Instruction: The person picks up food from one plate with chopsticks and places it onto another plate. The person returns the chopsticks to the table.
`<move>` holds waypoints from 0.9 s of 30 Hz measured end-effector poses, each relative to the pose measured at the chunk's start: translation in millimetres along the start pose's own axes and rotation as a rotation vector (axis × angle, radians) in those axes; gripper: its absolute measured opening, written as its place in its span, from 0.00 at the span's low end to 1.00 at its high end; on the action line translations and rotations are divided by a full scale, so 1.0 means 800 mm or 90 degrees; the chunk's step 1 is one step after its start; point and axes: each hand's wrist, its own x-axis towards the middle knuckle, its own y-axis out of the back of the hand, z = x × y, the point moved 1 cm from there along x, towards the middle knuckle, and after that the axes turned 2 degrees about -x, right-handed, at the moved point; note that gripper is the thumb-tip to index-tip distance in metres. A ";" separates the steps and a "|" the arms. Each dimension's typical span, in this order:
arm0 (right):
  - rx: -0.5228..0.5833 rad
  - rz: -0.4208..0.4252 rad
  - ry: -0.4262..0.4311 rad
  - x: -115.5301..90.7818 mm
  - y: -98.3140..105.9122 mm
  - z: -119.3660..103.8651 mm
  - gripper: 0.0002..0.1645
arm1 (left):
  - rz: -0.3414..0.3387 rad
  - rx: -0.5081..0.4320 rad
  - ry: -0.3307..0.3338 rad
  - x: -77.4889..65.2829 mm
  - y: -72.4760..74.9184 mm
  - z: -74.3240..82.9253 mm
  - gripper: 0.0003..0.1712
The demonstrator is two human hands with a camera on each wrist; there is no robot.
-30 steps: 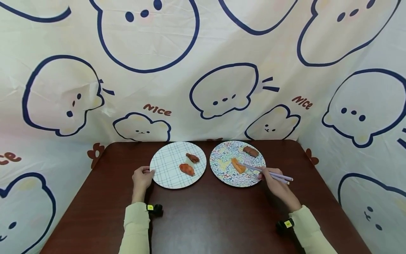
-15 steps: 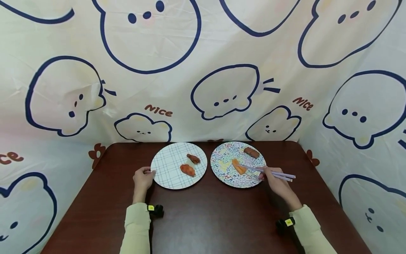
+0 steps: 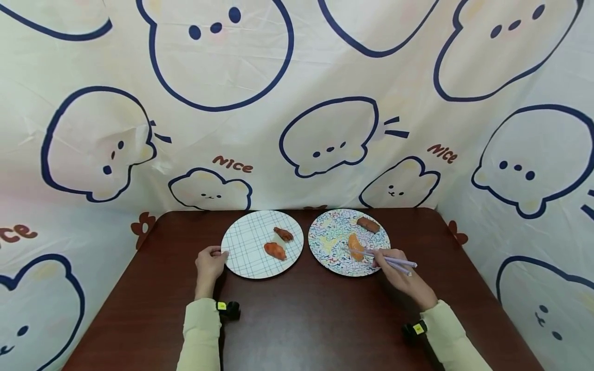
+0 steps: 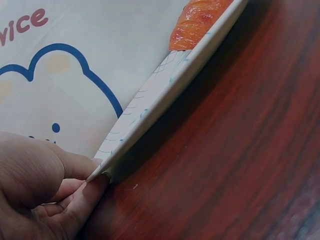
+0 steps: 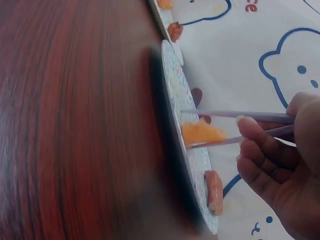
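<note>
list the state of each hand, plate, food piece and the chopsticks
Left hand, pinching the rim of the gridded plate
Right hand, holding the chopsticks
Chopsticks, tips apart, either side of the orange piece
Orange piece, on the speckled plate
Brown piece, on the speckled plate
Drumstick, on the gridded plate
Reddish piece, on the gridded plate
Gridded plate, right side up
Speckled plate, right side up

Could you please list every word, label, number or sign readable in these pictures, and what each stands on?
"Nice": backdrop cloth, head view, left of centre.
"Nice": same cloth, further right.
"ce": same cloth, cut off at head view's left edge.
"ice", first letter cut off: cloth, left wrist view.
"ce", sideways, cut off: cloth, right wrist view.
Too small to read: both wrists' yellow tags.
</note>
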 end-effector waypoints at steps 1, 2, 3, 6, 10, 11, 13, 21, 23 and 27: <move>-0.007 -0.002 0.002 0.000 -0.001 0.000 0.23 | -0.001 -0.001 0.000 0.000 -0.001 0.000 0.24; -0.015 -0.001 0.007 0.000 -0.001 0.001 0.23 | -0.001 -0.001 0.000 0.000 -0.001 0.000 0.24; -0.018 0.001 0.005 0.000 -0.001 0.002 0.23 | 0.000 -0.002 -0.001 0.000 -0.002 0.000 0.24; -0.022 0.003 0.017 -0.002 -0.001 0.004 0.22 | 0.002 -0.002 0.000 -0.001 -0.002 0.000 0.24; -0.071 -0.004 0.089 -0.004 -0.002 -0.001 0.20 | 0.004 0.000 -0.002 -0.002 -0.001 0.001 0.24; -0.089 -0.005 0.107 -0.004 -0.003 -0.003 0.19 | 0.005 0.001 -0.002 -0.002 -0.001 0.001 0.24; -0.109 -0.006 0.137 -0.005 -0.004 -0.006 0.19 | 0.004 0.002 -0.002 -0.002 0.000 0.002 0.24; -0.128 -0.019 0.128 -0.013 -0.007 -0.010 0.20 | -0.004 0.001 -0.002 -0.003 0.001 0.002 0.24; -0.118 -0.037 0.129 -0.014 -0.008 -0.012 0.20 | -0.003 -0.001 0.000 -0.003 0.000 0.002 0.24; -0.122 -0.043 0.144 -0.021 -0.011 -0.013 0.22 | -0.003 -0.002 0.003 -0.003 -0.001 0.004 0.24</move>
